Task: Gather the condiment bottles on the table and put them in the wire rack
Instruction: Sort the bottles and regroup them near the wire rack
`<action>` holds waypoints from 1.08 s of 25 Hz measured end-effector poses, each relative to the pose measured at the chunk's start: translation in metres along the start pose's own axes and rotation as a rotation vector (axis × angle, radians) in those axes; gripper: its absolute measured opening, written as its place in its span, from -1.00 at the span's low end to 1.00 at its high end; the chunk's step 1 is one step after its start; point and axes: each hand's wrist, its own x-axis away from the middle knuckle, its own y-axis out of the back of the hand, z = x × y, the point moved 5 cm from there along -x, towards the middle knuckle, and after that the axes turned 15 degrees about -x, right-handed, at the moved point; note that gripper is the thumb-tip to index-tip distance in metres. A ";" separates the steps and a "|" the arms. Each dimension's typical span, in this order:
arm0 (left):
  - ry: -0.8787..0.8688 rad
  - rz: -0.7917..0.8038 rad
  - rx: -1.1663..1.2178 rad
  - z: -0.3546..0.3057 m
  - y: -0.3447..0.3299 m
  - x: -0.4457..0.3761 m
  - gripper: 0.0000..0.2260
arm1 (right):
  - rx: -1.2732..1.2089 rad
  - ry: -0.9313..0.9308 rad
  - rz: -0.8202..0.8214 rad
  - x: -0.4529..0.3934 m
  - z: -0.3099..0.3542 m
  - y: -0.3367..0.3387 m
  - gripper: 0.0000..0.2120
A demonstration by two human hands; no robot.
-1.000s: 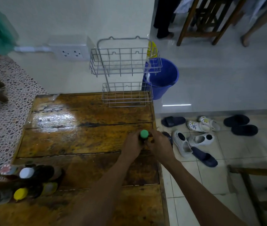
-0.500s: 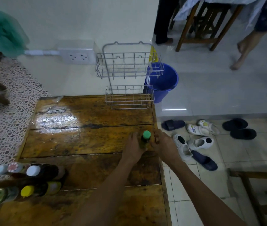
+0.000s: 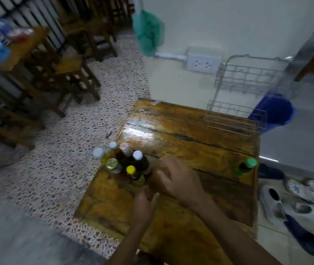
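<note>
A green-capped bottle stands alone near the right edge of the wooden table. Several condiment bottles cluster at the table's left edge, among them a white-capped dark bottle, a yellow-capped bottle and a gold-lidded jar. My right hand hovers open, fingers spread, just right of the cluster. My left hand is open below it, close to the yellow-capped bottle. Neither hand holds anything. The two-tier wire rack stands at the table's far right corner, with nothing in it.
A blue bucket sits behind the rack on the floor. Shoes and sandals lie right of the table. Wooden chairs and tables fill the left side. A wall socket and a green cloth are on the wall.
Both hands let go of the green-capped bottle, which stays at the right edge, and moved left to the bottle cluster. The view swung left.
</note>
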 end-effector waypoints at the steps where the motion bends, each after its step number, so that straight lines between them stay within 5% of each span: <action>1: 0.024 -0.025 0.033 0.014 0.011 -0.001 -0.54 | 0.031 0.063 0.028 -0.009 0.018 -0.022 -0.60; 6: -0.034 0.007 0.049 0.040 0.034 -0.018 -0.64 | 0.294 -0.012 0.209 -0.036 0.038 -0.098 -0.49; 11: -0.124 0.112 -0.264 0.029 0.037 -0.032 -0.57 | 0.407 0.011 0.209 -0.042 0.034 -0.117 -0.65; 13: -0.079 0.222 -0.214 0.030 0.031 -0.034 -0.64 | 0.440 0.050 0.219 -0.037 0.036 -0.117 -0.70; 16: -0.099 0.134 -0.148 0.033 0.025 -0.046 -0.64 | 0.427 -0.024 0.164 -0.026 0.036 -0.093 -0.73; 18: -0.262 0.062 -0.074 0.019 0.025 -0.047 -0.57 | 0.368 -0.095 0.104 -0.016 0.035 -0.064 -0.72; 20: -0.399 0.206 0.032 0.000 0.015 -0.043 -0.68 | 0.394 -0.075 0.065 -0.003 0.036 -0.031 -0.72; 23: -0.523 0.575 0.081 -0.038 0.000 -0.025 -0.59 | 0.556 -0.004 0.013 0.022 0.022 0.014 -0.73; 27: -0.599 0.458 -0.164 -0.083 -0.010 -0.019 -0.31 | 0.605 -0.102 -0.101 0.051 -0.018 0.069 -0.70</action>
